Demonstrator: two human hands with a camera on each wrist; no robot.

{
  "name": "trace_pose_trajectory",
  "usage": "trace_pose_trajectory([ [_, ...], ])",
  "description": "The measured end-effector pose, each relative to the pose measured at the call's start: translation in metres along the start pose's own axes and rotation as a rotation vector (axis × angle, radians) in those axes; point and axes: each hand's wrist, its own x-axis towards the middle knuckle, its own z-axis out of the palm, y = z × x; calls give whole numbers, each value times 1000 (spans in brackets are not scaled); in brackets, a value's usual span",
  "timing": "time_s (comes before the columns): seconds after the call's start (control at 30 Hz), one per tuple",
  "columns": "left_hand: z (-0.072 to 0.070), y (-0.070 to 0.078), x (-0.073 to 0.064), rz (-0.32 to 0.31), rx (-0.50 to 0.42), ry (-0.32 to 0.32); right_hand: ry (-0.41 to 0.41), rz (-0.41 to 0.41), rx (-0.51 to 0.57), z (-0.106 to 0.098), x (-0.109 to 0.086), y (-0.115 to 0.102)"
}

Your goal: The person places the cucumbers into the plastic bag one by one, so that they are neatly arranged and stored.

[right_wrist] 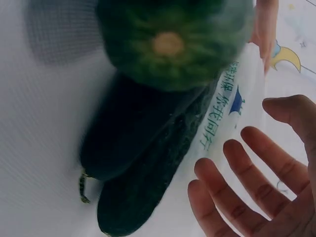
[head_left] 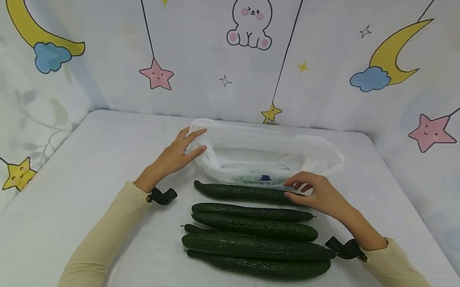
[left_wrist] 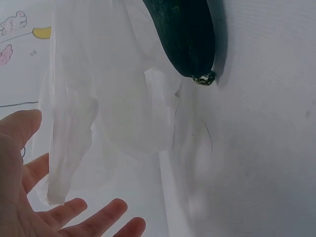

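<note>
A white translucent plastic bag [head_left: 240, 137] with printed characters lies flat at the back, its mouth facing the person. My left hand [head_left: 175, 155] is at the bag's left handle, thumb and fingers spread; the left wrist view shows a loose strip of bag [left_wrist: 74, 143] beside the fingers. Over the right end of the farthest cucumber [head_left: 238, 192], close to the bag's front edge, hovers my right hand [head_left: 318, 192]. Its relaxed fingers [right_wrist: 237, 205] hold nothing in the right wrist view. Nearer the person lie several more dark green cucumbers [head_left: 256, 246], side by side.
A white-covered table [head_left: 48, 219] carries everything. Printed cloth walls [head_left: 204, 48] with moons, stars and a rabbit rise behind and at both sides. Black wrist cameras [head_left: 163, 196] sit on both wrists, the right one [head_left: 347, 248] close to the longest cucumber's end.
</note>
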Motion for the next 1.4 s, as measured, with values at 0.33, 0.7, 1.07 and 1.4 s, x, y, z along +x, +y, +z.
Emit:
trace_pose_trajectory([
  [0.33, 6, -2, 3, 30, -120, 67, -40, -23, 34, 6, -1, 10],
  [0.7, 9, 0, 5, 30, -252, 110, -130, -90, 79, 10, -4, 22],
  [1.07, 13, -1, 5, 4, -303, 109, -187, -89, 107, 16, -5, 35],
  [1.4, 14, -1, 5, 14, -312, 107, -184, -117, 85, 25, -1, 44],
])
